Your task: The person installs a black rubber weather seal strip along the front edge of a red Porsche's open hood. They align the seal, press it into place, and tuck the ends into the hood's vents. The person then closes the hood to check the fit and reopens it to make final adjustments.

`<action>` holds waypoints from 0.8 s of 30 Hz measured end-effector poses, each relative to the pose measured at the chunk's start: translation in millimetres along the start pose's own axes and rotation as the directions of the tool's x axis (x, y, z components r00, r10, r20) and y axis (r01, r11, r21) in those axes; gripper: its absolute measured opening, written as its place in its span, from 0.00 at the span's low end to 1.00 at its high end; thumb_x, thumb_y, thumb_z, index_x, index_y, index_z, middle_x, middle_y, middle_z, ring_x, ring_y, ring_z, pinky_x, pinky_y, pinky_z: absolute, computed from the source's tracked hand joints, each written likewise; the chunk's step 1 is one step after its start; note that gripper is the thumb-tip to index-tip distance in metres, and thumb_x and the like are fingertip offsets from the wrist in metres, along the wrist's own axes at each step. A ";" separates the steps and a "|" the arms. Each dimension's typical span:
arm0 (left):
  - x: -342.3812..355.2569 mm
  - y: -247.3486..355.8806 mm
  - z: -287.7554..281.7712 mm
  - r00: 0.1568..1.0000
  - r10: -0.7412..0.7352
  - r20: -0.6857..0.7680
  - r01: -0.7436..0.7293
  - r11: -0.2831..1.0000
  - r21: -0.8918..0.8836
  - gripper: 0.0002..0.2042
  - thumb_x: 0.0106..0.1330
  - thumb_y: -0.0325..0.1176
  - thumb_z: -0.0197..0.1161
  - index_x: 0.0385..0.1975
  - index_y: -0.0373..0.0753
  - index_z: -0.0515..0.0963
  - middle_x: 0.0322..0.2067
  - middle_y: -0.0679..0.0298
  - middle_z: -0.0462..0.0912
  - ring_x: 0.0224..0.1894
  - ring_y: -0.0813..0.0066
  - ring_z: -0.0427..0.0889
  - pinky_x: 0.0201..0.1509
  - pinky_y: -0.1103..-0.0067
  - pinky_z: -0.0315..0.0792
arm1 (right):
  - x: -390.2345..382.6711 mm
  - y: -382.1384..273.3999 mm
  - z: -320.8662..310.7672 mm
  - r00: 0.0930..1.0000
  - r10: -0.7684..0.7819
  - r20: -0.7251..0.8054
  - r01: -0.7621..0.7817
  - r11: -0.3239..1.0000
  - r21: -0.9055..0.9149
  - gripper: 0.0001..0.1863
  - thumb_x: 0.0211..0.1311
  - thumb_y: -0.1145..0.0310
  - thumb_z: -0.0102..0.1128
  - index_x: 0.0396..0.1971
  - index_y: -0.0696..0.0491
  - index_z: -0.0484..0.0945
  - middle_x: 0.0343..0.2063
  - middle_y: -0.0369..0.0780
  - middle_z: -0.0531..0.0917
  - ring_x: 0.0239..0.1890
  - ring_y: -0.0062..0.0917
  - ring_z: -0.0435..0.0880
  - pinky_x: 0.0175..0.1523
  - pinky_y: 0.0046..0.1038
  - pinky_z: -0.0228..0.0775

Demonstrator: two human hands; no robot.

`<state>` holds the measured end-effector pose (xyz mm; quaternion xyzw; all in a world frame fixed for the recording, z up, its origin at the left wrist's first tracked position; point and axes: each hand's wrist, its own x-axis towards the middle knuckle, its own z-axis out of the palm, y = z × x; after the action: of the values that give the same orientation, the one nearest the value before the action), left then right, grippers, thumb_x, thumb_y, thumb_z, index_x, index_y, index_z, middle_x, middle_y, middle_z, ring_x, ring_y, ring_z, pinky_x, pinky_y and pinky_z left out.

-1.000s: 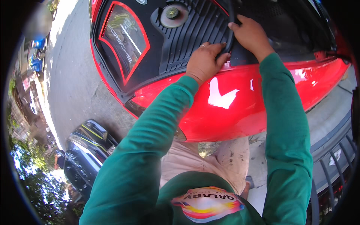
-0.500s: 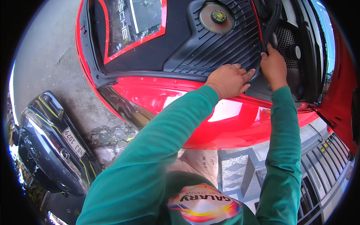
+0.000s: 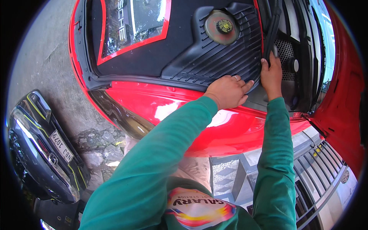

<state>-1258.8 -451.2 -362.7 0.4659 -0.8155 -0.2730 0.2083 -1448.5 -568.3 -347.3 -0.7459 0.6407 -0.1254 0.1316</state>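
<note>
A black ribbed plastic cover [image 3: 220, 57] lies in the front compartment of a red car, around a round reservoir cap [image 3: 224, 26]. My left hand [image 3: 230, 91] rests on the cover's near right corner, fingers stretched out and palm down, a ring on one finger. Just right of it, my right hand [image 3: 271, 78] is closed around a black rubber seal strip [image 3: 272, 28] that runs along the cover's right edge. Its thumb lies on the near side of the strip; some fingertips are hidden behind it. The strip's lower end near my left fingers is partly covered.
The red fender [image 3: 184, 126] curves between me and the compartment. A clear panel with a red border [image 3: 134, 32] lies at upper left. The raised red hood [image 3: 341, 88] stands at right, beside a perforated grille [image 3: 284, 57]. A dark vehicle [image 3: 42, 153] is parked at lower left.
The whole scene has shifted a little left in view. My right hand has tipped slightly, its thumb now lower along the seal strip. My left hand stays on the cover's corner.
</note>
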 end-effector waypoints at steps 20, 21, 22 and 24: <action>114.1 -68.8 -45.1 0.972 0.063 -0.225 0.049 0.888 0.457 0.28 0.70 0.57 0.62 0.68 0.57 0.76 0.71 0.65 0.71 0.82 0.59 0.55 0.80 0.42 0.50 | -19.3 10.2 19.4 0.953 -0.031 -0.300 0.105 0.967 0.234 0.20 0.72 0.66 0.63 0.61 0.52 0.81 0.42 0.45 0.81 0.44 0.41 0.85 0.52 0.39 0.77; 116.4 -65.6 -41.4 0.977 0.042 -0.209 0.064 0.877 0.477 0.28 0.71 0.59 0.59 0.69 0.59 0.75 0.72 0.66 0.70 0.82 0.60 0.55 0.79 0.41 0.50 | -19.1 13.6 19.0 0.953 -0.036 -0.299 0.104 0.971 0.215 0.20 0.72 0.66 0.63 0.61 0.52 0.81 0.41 0.45 0.81 0.44 0.41 0.84 0.52 0.39 0.77; 117.7 -65.8 -40.2 0.975 0.051 -0.215 0.059 0.878 0.475 0.28 0.70 0.59 0.59 0.69 0.59 0.75 0.72 0.66 0.70 0.82 0.60 0.55 0.79 0.41 0.50 | -18.5 16.4 18.9 0.954 -0.041 -0.298 0.104 0.975 0.197 0.20 0.72 0.66 0.62 0.61 0.52 0.81 0.41 0.45 0.81 0.44 0.42 0.84 0.51 0.40 0.77; 113.4 -68.6 -38.3 0.974 0.056 -0.220 0.056 0.879 0.474 0.28 0.70 0.59 0.59 0.68 0.58 0.75 0.72 0.66 0.70 0.82 0.61 0.55 0.79 0.40 0.50 | -16.0 4.3 17.8 0.965 -0.076 -0.250 0.115 0.983 0.144 0.20 0.72 0.66 0.62 0.61 0.53 0.81 0.41 0.45 0.81 0.45 0.42 0.84 0.50 0.41 0.77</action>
<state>-1246.0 -588.4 -367.6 0.5309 -0.8283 -0.0088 0.1789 -1448.5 -552.5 -365.7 -0.7423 0.6033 -0.2724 0.1041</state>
